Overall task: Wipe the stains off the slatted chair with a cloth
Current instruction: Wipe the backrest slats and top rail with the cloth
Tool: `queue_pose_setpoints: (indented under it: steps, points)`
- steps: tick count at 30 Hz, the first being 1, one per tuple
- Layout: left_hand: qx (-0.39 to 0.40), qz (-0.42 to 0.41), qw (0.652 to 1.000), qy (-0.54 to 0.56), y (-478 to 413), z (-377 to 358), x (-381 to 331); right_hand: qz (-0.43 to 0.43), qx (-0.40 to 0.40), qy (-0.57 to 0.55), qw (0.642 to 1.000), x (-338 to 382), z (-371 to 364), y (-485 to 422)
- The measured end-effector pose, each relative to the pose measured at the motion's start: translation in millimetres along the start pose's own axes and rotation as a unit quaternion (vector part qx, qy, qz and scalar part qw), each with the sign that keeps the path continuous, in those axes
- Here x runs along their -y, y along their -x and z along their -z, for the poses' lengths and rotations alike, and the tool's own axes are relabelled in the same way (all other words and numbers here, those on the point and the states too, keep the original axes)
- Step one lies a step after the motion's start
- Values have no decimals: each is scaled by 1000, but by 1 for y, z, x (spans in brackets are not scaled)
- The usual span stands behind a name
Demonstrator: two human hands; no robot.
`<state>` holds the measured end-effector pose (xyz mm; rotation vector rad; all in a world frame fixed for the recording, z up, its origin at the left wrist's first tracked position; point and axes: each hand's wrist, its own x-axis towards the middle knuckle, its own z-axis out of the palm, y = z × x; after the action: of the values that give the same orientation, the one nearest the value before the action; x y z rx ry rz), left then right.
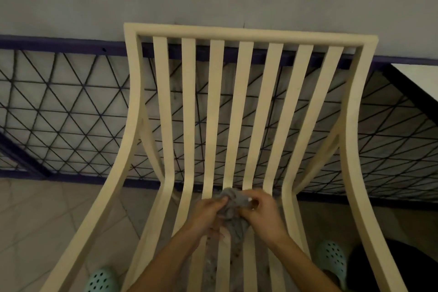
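Grey crumpled cloth (pixel 233 206) sat bunched above the middle seat slats of the cream slatted chair (pixel 248 33), near its backrest bend. I logged left hand (pixel 208 214) and right hand (pixel 264 214) both pinching it. Dark speckled stains (pixel 213 265) marked the near slats; wiping, I judged, was barely begun.

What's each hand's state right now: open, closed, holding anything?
Left hand: closed, fingers pinching the grey cloth.
Right hand: closed, gripping the same cloth.
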<state>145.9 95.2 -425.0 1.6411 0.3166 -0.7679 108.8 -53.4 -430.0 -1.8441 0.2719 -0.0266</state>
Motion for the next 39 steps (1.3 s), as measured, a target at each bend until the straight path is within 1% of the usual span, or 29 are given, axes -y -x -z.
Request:
queue_pose_setpoints:
  steps: [2, 5, 7, 9, 11, 12, 14, 16, 17, 19, 21, 24, 26, 28, 29, 31, 32, 34, 36, 38, 39]
  points:
    - [-31, -57, 998, -5, -12, 10, -27, 48, -39, 77, 995, 23, 15, -24]
    - [-78, -152, 985, 14, -25, 22, -84, 168, -59, 167, 970, 80, 46, -71]
    - [-90, -221, 971, 21, -30, 25, -120, 263, -86, 240, 930, 122, 65, -102]
    - [-106, -275, 955, 21, -32, 26, -149, 347, -112, 314, 877, 160, 76, -127]
    - [-146, -326, 934, 29, -34, 28, -172, 408, -128, 347, 834, 185, 81, -148]
    - [-171, -351, 920, 34, -34, 29, -181, 425, -132, 358, 821, 191, 81, -155]
    - [-214, -383, 898, 42, -38, 31, -192, 437, -131, 369, 810, 187, 76, -165]
    - [-246, -396, 883, 48, -42, 35, -197, 421, -108, 371, 820, 167, 67, -166]
    - [-248, -398, 882, 43, -44, 34, -196, 405, -91, 374, 829, 155, 61, -163]
    - [-210, -378, 902, 21, -47, 31, -190, 381, -52, 404, 830, 130, 53, -158]
    - [-153, -328, 932, 16, -56, 30, -184, 378, -28, 431, 819, 114, 49, -154]
    - [-118, -279, 953, 24, -62, 33, -178, 399, -17, 455, 796, 123, 57, -152]
    - [-105, -272, 956, 35, -64, 35, -177, 410, -28, 458, 788, 149, 68, -157]
    - [-94, -273, 957, 39, -62, 35, -179, 422, -62, 432, 795, 180, 77, -164]
    - [-93, -274, 956, 42, -61, 34, -179, 435, -86, 421, 792, 194, 81, -168]
    - [-90, -272, 957, 50, -63, 32, -178, 463, -122, 424, 769, 206, 83, -173]
    - [-88, -271, 957, 56, -63, 32, -177, 462, -123, 428, 767, 203, 81, -174]
    - [-87, -268, 957, 69, -65, 32, -177, 428, -111, 436, 784, 183, 71, -170]
    - [-86, -272, 956, 69, -67, 35, -177, 413, -70, 451, 788, 144, 55, -163]
    - [-94, -276, 954, 73, -70, 36, -176, 408, -24, 463, 787, 101, 44, -151]
    - [-96, -273, 954, 76, -70, 36, -175, 417, -9, 468, 779, 81, 40, -146]
